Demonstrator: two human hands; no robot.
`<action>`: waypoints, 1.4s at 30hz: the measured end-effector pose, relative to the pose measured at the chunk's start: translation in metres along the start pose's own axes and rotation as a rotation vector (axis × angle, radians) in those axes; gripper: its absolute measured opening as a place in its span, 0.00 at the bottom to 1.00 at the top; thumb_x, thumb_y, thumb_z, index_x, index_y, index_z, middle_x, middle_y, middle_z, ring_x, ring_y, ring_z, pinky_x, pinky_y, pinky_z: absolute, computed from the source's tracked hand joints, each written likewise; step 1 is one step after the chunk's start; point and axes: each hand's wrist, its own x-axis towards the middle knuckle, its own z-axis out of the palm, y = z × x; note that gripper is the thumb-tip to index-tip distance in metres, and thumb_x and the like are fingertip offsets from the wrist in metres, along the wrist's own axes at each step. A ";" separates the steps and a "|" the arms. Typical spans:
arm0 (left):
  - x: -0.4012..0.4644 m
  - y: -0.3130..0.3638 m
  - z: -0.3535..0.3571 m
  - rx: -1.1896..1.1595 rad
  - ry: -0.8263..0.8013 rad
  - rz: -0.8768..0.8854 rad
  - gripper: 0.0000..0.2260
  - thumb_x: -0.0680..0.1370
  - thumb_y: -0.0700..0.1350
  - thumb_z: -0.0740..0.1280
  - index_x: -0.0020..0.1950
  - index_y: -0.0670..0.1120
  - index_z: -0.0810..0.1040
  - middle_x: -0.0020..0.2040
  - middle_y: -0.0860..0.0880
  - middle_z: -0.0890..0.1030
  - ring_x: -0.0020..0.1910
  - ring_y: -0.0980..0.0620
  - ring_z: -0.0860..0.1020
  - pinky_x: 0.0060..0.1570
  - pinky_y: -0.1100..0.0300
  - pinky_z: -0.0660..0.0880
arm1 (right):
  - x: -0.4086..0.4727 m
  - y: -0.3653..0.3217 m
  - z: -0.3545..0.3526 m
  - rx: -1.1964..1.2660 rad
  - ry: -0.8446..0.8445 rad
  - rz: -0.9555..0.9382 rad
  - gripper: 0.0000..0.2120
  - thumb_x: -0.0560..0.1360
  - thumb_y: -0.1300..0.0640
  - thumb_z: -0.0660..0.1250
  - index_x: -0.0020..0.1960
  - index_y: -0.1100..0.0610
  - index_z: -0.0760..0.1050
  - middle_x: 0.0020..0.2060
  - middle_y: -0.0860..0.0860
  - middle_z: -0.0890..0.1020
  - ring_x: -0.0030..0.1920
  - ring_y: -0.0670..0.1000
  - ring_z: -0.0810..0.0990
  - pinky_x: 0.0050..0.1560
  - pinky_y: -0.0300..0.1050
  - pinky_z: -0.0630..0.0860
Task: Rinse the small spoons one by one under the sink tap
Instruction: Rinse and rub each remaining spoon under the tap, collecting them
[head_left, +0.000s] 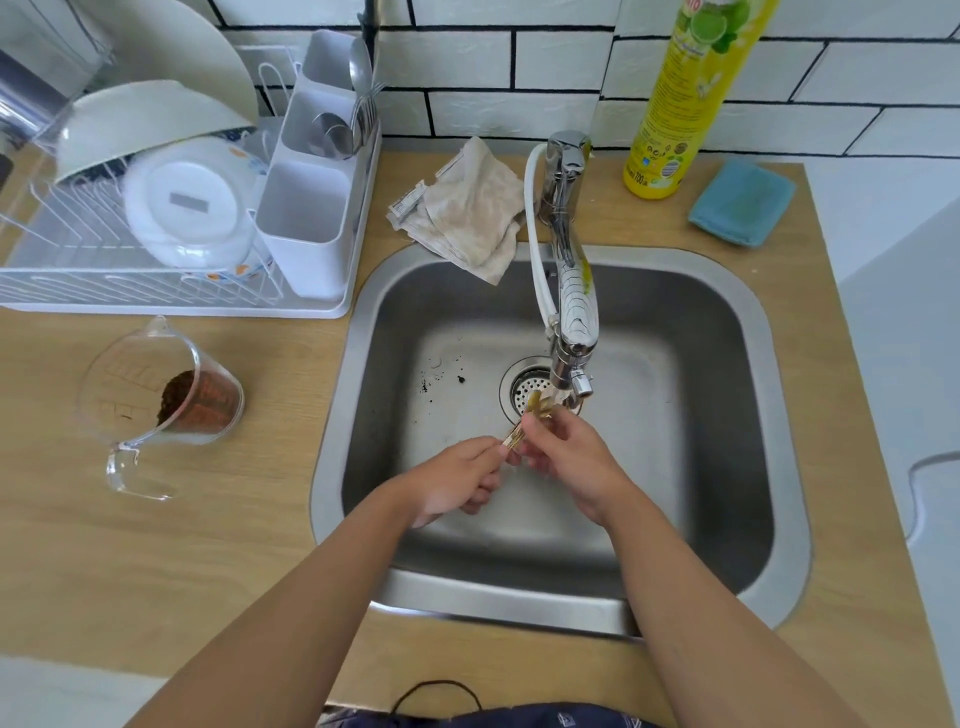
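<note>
Two hands meet over the sink (701, 415), forearms angled inward. Left hand (457, 480) pinches the handle ends of a small bundle of gold spoons (530, 415); right hand (569, 460) pinches them nearer the bowls, just under the tap (571, 312) spout. Spoon count unclear. One measuring jug (161, 405) on the counter at left.
</note>
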 end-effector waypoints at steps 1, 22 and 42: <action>-0.002 0.000 -0.001 -0.031 -0.015 -0.005 0.11 0.86 0.48 0.54 0.54 0.45 0.74 0.30 0.53 0.63 0.28 0.55 0.59 0.28 0.64 0.58 | 0.000 -0.001 -0.001 0.070 0.005 -0.021 0.08 0.80 0.55 0.72 0.56 0.57 0.78 0.44 0.51 0.83 0.40 0.45 0.84 0.43 0.38 0.80; -0.001 -0.003 0.006 0.049 -0.102 -0.071 0.15 0.83 0.55 0.53 0.45 0.46 0.69 0.28 0.52 0.69 0.27 0.51 0.71 0.33 0.59 0.70 | 0.003 -0.003 -0.006 -0.005 0.112 -0.171 0.06 0.76 0.56 0.76 0.47 0.45 0.86 0.40 0.44 0.86 0.35 0.44 0.79 0.41 0.39 0.78; -0.001 0.006 0.010 -0.193 -0.088 0.017 0.15 0.85 0.53 0.54 0.47 0.43 0.70 0.29 0.49 0.64 0.24 0.53 0.61 0.27 0.62 0.64 | 0.003 -0.004 0.004 0.112 -0.119 0.067 0.20 0.81 0.46 0.67 0.60 0.63 0.81 0.39 0.47 0.86 0.34 0.46 0.68 0.37 0.41 0.64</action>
